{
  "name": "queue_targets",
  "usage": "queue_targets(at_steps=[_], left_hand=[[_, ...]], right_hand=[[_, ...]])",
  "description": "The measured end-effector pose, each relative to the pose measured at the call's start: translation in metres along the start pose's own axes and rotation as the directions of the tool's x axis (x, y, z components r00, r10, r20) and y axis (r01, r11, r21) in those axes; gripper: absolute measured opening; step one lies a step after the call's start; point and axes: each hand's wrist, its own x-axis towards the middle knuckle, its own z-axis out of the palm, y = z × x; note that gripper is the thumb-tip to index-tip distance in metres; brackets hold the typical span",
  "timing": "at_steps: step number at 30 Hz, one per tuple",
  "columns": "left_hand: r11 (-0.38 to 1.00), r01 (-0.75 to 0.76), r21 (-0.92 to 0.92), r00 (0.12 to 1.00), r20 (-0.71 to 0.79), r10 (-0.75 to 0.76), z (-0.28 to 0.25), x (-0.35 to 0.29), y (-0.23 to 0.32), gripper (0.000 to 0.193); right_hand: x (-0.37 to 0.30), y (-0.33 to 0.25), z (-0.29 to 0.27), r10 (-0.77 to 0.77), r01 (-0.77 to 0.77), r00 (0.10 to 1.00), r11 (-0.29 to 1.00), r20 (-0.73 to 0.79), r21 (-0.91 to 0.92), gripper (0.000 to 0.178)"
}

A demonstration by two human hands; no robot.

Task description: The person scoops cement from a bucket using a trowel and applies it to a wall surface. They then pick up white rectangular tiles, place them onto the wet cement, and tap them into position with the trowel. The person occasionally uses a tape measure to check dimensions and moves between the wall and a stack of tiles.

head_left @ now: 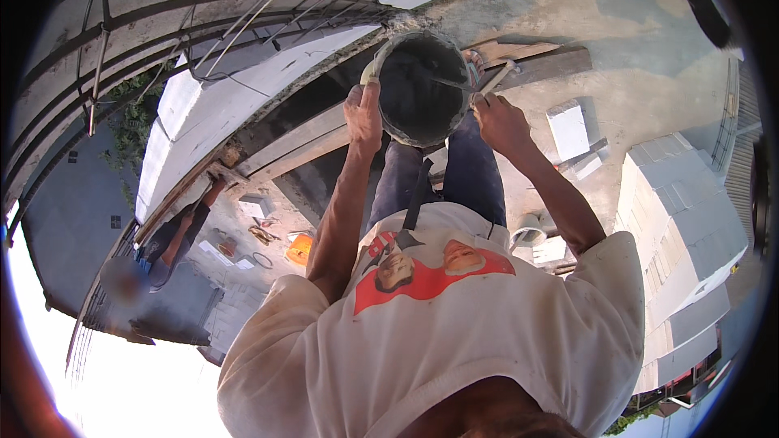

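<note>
A round, dark bucket (388, 109) with a mortar-smeared rim stands in front of my legs. Dark grey wet mortar (418, 89) fills the part of its inside that shows. My left hand (364, 118) is closed on the bucket's left rim, beside a pale yellowish patch there. At the right rim my right hand (501, 123) is closed, its fingertips pinched together. From those fingers a thin, light line runs into the bucket; whether it is a tool or a wire handle, I cannot tell. Just beyond my right hand lies a light wooden handle (499, 77).
Wooden boards (540, 69) lie behind the bucket. White blocks (568, 130) rest on the floor at right, near a large block stack (677, 203). Steel rebar (105, 28) spans the upper left above a white block wall (203, 105). Another person (174, 243) works at far left.
</note>
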Motion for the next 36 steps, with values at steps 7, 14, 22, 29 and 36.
queue_targets(at_steps=[7, 14, 22, 29, 36], left_hand=[[0.973, 0.096, -0.21, 0.995, -0.008, -0.1, 0.03, 0.024, 0.08, 0.045], [0.978, 0.078, -0.195, 0.997, -0.009, -0.081, 0.056, 0.037, 0.092, 0.045], [0.843, 0.224, -0.489, 0.971, 0.041, -0.234, 0.056, 0.053, 0.018, 0.037], [0.599, 0.377, -0.706, 0.899, 0.123, -0.421, 0.045, 0.028, -0.01, 0.04], [0.667, 0.445, -0.597, 0.871, 0.114, -0.479, 0.039, 0.007, -0.045, 0.04]], right_hand=[[0.011, -0.008, -0.029, -0.014, 0.073, 0.982, 0.95, 0.19, -0.304, 0.028], [0.006, 0.02, -0.061, -0.08, 0.025, 0.945, 0.984, 0.316, 0.175, 0.032], [0.032, 0.085, -0.045, -0.17, -0.121, 0.9, 0.785, 0.4, 0.607, 0.044], [0.113, 0.135, -0.067, -0.166, 0.185, 0.983, 0.89, -0.082, 0.417, 0.037], [0.212, 0.158, -0.069, -0.272, 0.162, 0.931, 0.905, -0.242, -0.394, 0.056]])
